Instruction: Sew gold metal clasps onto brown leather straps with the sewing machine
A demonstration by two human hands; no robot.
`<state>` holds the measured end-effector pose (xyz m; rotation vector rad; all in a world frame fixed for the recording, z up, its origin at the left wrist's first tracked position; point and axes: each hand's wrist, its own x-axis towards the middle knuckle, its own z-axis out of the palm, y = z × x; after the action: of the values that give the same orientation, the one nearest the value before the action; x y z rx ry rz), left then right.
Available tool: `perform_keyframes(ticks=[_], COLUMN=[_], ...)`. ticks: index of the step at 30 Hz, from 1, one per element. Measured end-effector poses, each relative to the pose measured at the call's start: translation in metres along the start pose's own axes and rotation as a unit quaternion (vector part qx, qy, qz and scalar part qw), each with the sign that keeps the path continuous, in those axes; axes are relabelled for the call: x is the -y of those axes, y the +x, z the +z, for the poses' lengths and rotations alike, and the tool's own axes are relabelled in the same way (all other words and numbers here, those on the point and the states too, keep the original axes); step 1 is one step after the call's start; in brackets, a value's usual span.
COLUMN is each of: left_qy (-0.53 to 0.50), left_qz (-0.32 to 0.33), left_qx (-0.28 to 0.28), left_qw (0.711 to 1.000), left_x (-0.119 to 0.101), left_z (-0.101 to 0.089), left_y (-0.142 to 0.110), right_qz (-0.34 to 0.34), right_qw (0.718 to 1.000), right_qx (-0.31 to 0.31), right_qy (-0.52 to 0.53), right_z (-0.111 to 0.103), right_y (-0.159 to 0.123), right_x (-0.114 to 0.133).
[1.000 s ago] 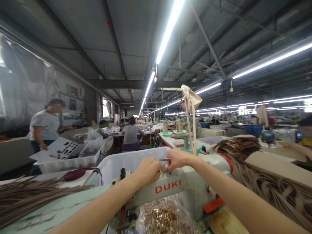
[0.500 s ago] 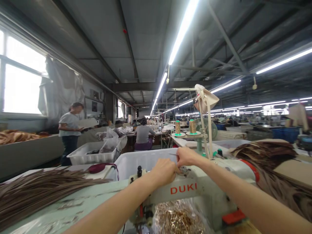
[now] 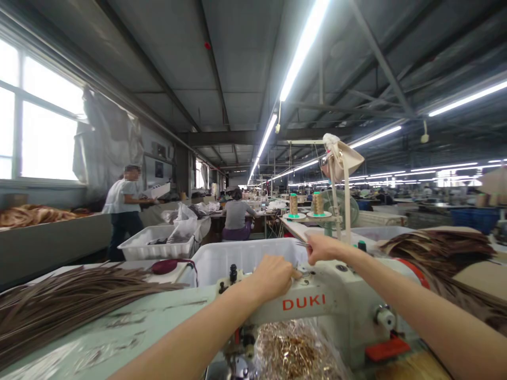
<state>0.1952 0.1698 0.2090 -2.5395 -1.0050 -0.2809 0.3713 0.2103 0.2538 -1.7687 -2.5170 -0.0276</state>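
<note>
A white sewing machine with red DUKI lettering lies across the front. On top of its arm rests my left hand, fingers closed at the small metal thread fittings; whatever they pinch is hidden or too small to name. Just right of it and slightly higher, my right hand is closed round a thin metal tool whose narrow end points left. Beneath the machine arm sits a clear plastic bag of gold-coloured metal pieces.
Brown strips lie on the left, with more brown pieces at right. Behind the machine stands a white tub. Two thread cones stand beyond. One person carries a box at left; another person sits ahead.
My right hand has drawn up and right, away from my left hand, with the metal tool. My left hand stays at the fittings. The person at left now leans forward with the box.
</note>
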Motion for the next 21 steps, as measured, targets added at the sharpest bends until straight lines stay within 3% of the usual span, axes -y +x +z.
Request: perform_keyframes(ticks=[4,10,15,19,21], left_qy=[0.012,0.014,0.017,0.020,0.019], left_qz=[0.000,0.018,0.025,0.020,0.017], left_qx=[-0.010,-0.016,-0.023,-0.018,-0.015], left_qw=[1.000,1.000,0.999,0.999,1.000], left_x=[0.001,0.002,0.004,0.003,0.003], left_z=[0.003,0.003,0.002,0.002,0.003], left_y=[0.001,-0.001,0.000,0.000,-0.001], right_qz=[-0.027,0.001,0.004,0.022,0.008], right_qw=[1.000,1.000,0.999,1.000,1.000], right_qx=[0.010,0.010,0.054,0.016,0.029], right_qy=[0.007,-0.005,0.001,-0.005,0.000], right_z=[-0.003,-0.008,-0.010,-0.007,-0.006], right_y=[-0.001,-0.001,0.003,0.006,0.005], right_x=[0.005,0.011,0.009,0.011,0.010])
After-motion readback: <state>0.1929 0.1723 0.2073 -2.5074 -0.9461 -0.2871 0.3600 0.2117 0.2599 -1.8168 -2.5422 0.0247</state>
